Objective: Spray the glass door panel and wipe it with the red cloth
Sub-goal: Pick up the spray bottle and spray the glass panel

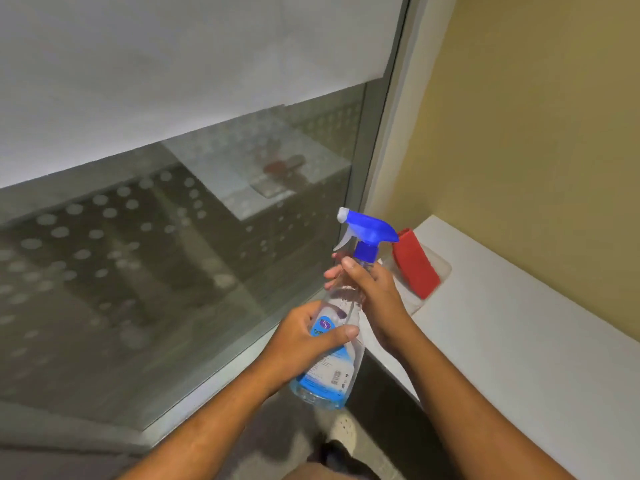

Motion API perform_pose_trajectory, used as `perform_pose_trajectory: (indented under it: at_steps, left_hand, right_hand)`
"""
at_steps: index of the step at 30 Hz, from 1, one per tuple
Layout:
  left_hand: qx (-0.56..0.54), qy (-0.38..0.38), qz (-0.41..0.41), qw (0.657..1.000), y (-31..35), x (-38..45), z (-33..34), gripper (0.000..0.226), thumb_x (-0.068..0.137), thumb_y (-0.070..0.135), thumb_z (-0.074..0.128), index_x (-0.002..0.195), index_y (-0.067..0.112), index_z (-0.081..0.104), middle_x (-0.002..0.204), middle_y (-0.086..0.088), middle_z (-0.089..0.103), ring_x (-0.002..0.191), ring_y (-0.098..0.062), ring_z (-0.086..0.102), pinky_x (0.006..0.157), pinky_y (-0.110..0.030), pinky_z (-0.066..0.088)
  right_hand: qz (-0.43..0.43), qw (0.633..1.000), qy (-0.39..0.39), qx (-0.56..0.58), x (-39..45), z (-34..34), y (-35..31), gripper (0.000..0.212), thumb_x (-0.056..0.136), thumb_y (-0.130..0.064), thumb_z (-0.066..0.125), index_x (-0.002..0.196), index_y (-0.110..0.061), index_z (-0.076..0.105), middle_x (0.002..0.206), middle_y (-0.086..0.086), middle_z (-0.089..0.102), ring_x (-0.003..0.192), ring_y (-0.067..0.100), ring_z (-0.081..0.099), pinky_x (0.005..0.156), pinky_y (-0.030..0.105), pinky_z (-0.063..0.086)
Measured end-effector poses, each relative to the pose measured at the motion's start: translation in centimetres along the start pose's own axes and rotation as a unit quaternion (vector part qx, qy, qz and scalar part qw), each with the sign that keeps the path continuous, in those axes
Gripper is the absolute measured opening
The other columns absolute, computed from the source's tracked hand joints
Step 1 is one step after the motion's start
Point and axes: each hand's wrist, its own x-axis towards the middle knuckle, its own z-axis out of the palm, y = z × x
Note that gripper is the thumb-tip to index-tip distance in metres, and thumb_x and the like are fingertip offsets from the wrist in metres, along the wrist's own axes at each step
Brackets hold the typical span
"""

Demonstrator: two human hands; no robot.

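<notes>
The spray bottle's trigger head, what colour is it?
Blue, with a white nozzle tip, on the spray bottle; head view.

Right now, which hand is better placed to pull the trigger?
Right. The right hand wraps the spray bottle at its neck, just under the blue trigger head, fingers nearest the lever. The left hand grips low on the labelled body, far from the trigger; it only steadies.

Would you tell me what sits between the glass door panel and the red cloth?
In the head view, the clear spray bottle's blue trigger head lies between the glass door panel and red cloth.
</notes>
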Motion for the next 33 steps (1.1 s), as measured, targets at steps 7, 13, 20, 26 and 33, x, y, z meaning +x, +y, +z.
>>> perform_pose_trajectory:
  at_steps: [7,13,20,26,33]
  left_hand:
    - [-0.054,0.088,-0.018,0.994,-3.4,-13.9,-3.6,0.054,0.061,0.059,0.084,0.095,0.018,0.071,0.093,-0.013,0.081,0.080,-0.024,0.079,0.074,-0.038,0.060]
    - [-0.098,0.164,0.014,0.981,-4.5,-24.0,-4.7,0.045,0.063,0.053,0.085,0.089,0.019,0.073,0.081,-0.004,0.079,0.073,-0.017,0.074,0.070,-0.033,0.057]
    - [-0.101,0.271,0.028,0.957,-5.0,-35.1,-4.0,0.036,0.068,0.053,0.083,0.091,0.027,0.076,0.092,-0.015,0.080,0.079,-0.019,0.074,0.075,-0.036,0.058]
    - [-0.129,0.329,0.004,0.935,-7.2,-45.0,-3.5,0.038,0.069,0.053,0.082,0.093,0.025,0.075,0.091,-0.006,0.080,0.081,-0.017,0.074,0.074,-0.030,0.058]
    - [-0.159,0.354,0.010,0.921,-10.0,-53.6,-5.6,0.037,0.070,0.052,0.084,0.095,0.026,0.077,0.096,-0.009,0.082,0.086,-0.019,0.076,0.079,-0.032,0.059]
  right_hand:
    - [0.053,0.985,-0.116,0.112,-8.9,10.9,0.7,0.036,0.093,-0.020,0.063,0.126,-0.006,0.065,0.100,0.014,0.078,0.087,0.030,0.078,0.082,0.038,0.065]
    - [0.085,0.956,-0.237,0.149,-15.9,17.2,-0.3,0.038,0.091,-0.015,0.060,0.128,-0.006,0.063,0.102,0.015,0.075,0.086,0.035,0.077,0.081,0.041,0.062]
    - [0.130,0.899,-0.381,0.173,-23.2,22.9,-0.2,0.035,0.090,-0.014,0.057,0.124,-0.007,0.064,0.100,0.014,0.073,0.086,0.034,0.076,0.083,0.042,0.060]
    - [0.165,0.866,-0.447,0.155,-31.3,27.7,1.0,0.026,0.091,-0.018,0.057,0.115,-0.011,0.064,0.090,0.010,0.071,0.079,0.031,0.074,0.079,0.042,0.056]
    - [0.171,0.861,-0.468,0.107,-38.3,34.1,2.1,0.021,0.090,-0.025,0.059,0.105,-0.017,0.070,0.078,0.008,0.068,0.061,0.024,0.062,0.065,0.034,0.052]
